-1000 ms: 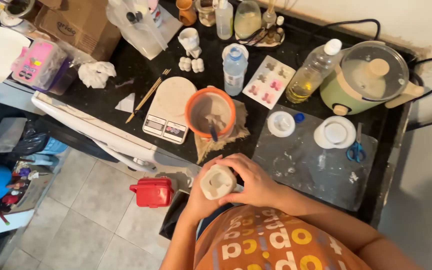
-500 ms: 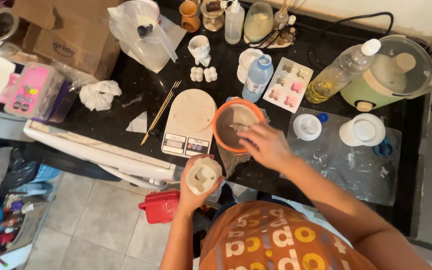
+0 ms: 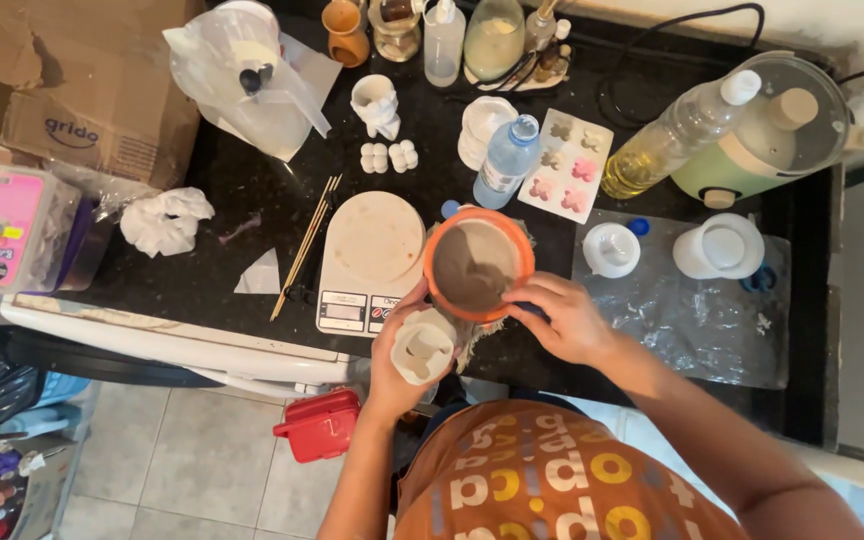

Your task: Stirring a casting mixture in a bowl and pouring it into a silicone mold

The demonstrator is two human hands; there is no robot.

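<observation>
Two bare hands are seen at the near edge of a black stone countertop. A small white cylindrical mould with an open top is gripped by the left hand, whose fingers are wrapped around its side, and it is held just over the counter's front edge, touching or nearly touching the lower left rim of an orange round bowl filled with grey-brown paste. The bowl's near right rim is grasped by the right hand, with the fingers curled against the orange wall; the bowl is set on a crumpled sheet at the counter's front.

Just left of the bowl, a white digital kitchen scale with a round platform is placed, and thin wooden skewers are laid beside its left side. Behind the bowl, a small clear plastic water bottle is stood upright, with a white tray mould of pink and pale shapes next to it. To the right, a clear plastic sheet is spread, on which two white round moulds are rested. Farther back to the right, a bottle of yellow oil is laid against a pale green electric pot with a glass lid. Below the counter, a red plastic box is seen on the tiled floor.
</observation>
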